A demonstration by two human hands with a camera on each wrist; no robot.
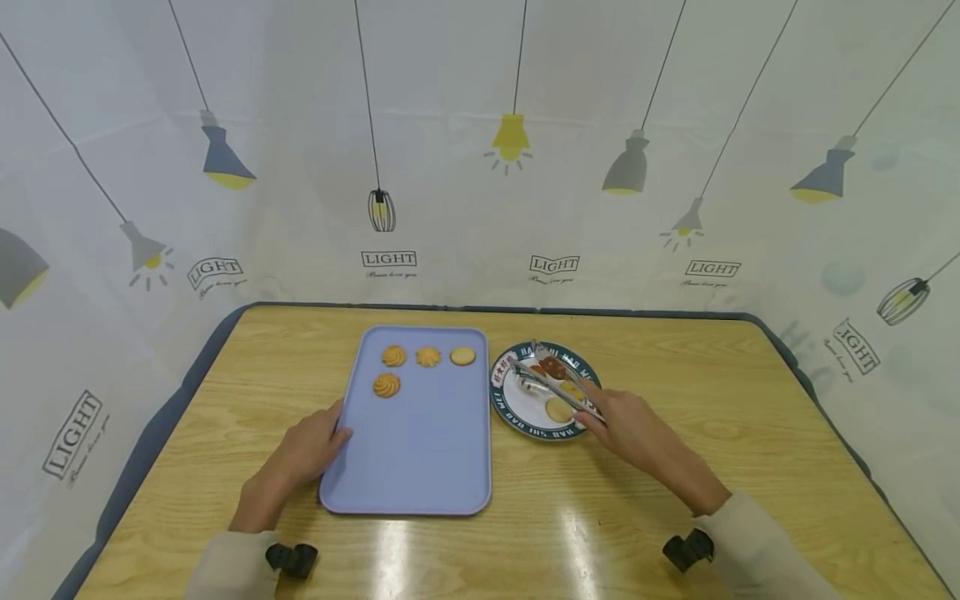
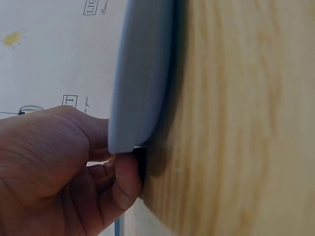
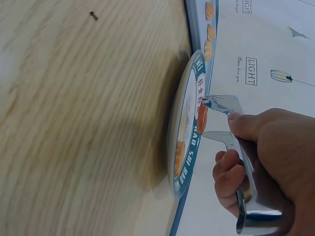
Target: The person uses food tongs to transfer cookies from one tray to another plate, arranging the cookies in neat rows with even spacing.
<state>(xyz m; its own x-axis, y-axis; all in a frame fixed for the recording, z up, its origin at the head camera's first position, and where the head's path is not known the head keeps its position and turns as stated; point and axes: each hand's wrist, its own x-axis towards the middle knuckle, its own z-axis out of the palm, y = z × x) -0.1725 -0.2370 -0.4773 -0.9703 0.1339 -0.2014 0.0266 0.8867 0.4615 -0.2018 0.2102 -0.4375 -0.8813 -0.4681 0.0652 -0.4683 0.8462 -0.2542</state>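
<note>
A lavender tray (image 1: 420, 450) lies on the table, its left rim gripped by my left hand (image 1: 311, 446). The left wrist view shows the thumb above the tray's rim (image 2: 140, 73) and curled fingers under it. Four-in-a-group is avoided here: several cookies (image 1: 386, 385) sit near the tray's far end. My right hand (image 1: 637, 429) holds metal tongs (image 1: 555, 389) over a round plate (image 1: 517, 421) with a green lettered rim. On the plate lie a reddish-brown cookie (image 1: 553, 367) and a pale round cookie (image 1: 558, 409). The tong tips stand apart around the reddish piece (image 3: 202, 118) in the right wrist view.
The wooden table (image 1: 720, 375) has a dark edge, and a light curtain (image 1: 450, 167) printed with lamps hangs behind it. The plate stands close to the tray's right side. A small dark mark (image 3: 94, 15) shows on the wood.
</note>
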